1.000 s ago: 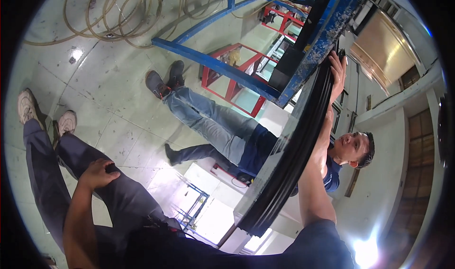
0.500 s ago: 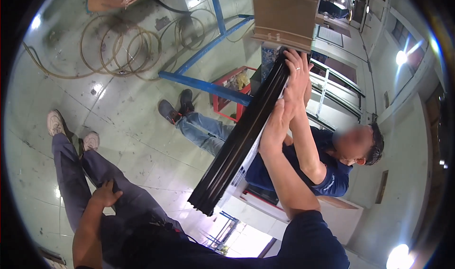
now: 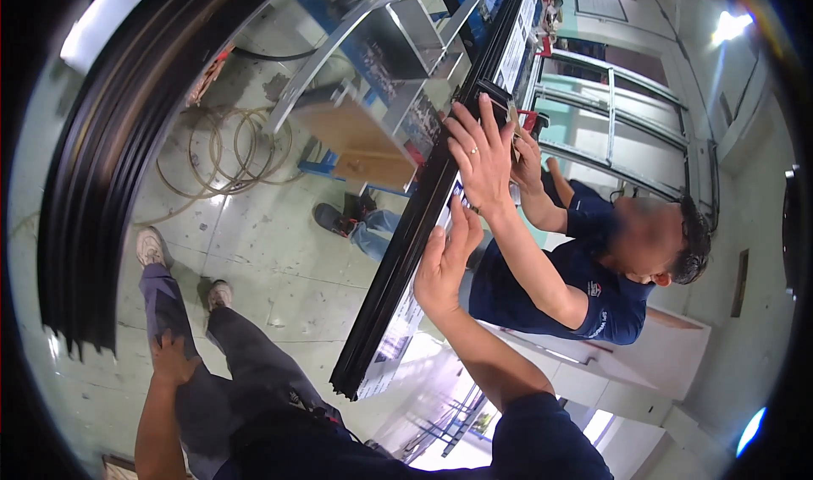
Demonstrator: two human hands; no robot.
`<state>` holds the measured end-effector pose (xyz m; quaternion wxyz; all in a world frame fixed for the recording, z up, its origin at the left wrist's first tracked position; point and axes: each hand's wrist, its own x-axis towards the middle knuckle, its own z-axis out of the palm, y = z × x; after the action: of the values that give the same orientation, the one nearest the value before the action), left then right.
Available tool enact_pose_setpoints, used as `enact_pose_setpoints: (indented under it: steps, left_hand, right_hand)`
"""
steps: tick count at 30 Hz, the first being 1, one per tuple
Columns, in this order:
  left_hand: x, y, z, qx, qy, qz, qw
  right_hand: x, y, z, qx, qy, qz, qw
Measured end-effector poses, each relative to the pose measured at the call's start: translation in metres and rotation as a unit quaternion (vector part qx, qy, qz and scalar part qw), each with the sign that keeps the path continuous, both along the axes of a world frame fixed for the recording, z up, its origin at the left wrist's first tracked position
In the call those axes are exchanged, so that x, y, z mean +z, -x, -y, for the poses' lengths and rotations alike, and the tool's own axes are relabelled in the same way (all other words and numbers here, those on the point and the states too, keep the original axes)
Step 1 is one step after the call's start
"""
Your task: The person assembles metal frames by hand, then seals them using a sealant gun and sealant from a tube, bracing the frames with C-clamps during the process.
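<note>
A long black grooved profile [image 3: 391, 292] runs diagonally through the middle, its right side faced with white printed film. My right hand [image 3: 445, 267] lies against that filmed side, fingers stretched upward and touching it. My left hand [image 3: 174, 360] rests on my thigh with its fingers spread, holding nothing. Farther up the profile, a co-worker's hand [image 3: 483, 157] lies across a short black piece [image 3: 495, 92]. The co-worker's other hand [image 3: 529, 168] is beside it, with something tan at its fingers. A second wide black profile [image 3: 106, 162] curves along the far left.
The co-worker [image 3: 550, 273] in a dark shirt stands across the profile. Behind are metal frames [image 3: 611, 112]. Coiled hose [image 3: 229, 154] lies on the tiled floor [image 3: 262, 264]. Grey metal bars [image 3: 339, 40] and a brown board [image 3: 364, 141] show between the profiles.
The wide black profile has come into view at left. My right hand sits lower and farther left in view. The co-worker's hands now show apart, around the short black piece.
</note>
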<state>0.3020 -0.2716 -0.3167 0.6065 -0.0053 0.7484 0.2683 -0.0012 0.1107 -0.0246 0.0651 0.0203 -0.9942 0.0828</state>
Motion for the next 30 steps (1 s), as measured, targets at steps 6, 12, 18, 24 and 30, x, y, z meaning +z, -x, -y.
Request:
enact_pose_setpoints:
  steps: [6,12,18,24,30]
  left_hand:
    - [0.031,0.060,0.010,-0.048,0.039,0.078,0.995]
    - [0.046,0.087,0.021,-0.069,0.069,0.137,0.986]
    - [0.046,0.086,0.028,-0.086,0.064,0.139,0.984]
    - [0.041,0.079,0.029,-0.104,0.064,0.112,0.986]
    - [0.063,0.090,0.024,-0.138,0.080,0.106,0.982]
  right_hand:
    - [0.004,-0.002,-0.006,-0.010,0.002,0.012,1.000]
    - [0.005,0.000,-0.004,-0.044,0.036,0.029,0.998]
    - [0.008,-0.001,0.001,-0.047,0.030,0.031,0.998]
    - [0.015,0.002,0.003,-0.047,0.021,0.033,0.998]
    - [0.010,-0.003,0.000,-0.071,0.045,0.019,0.996]
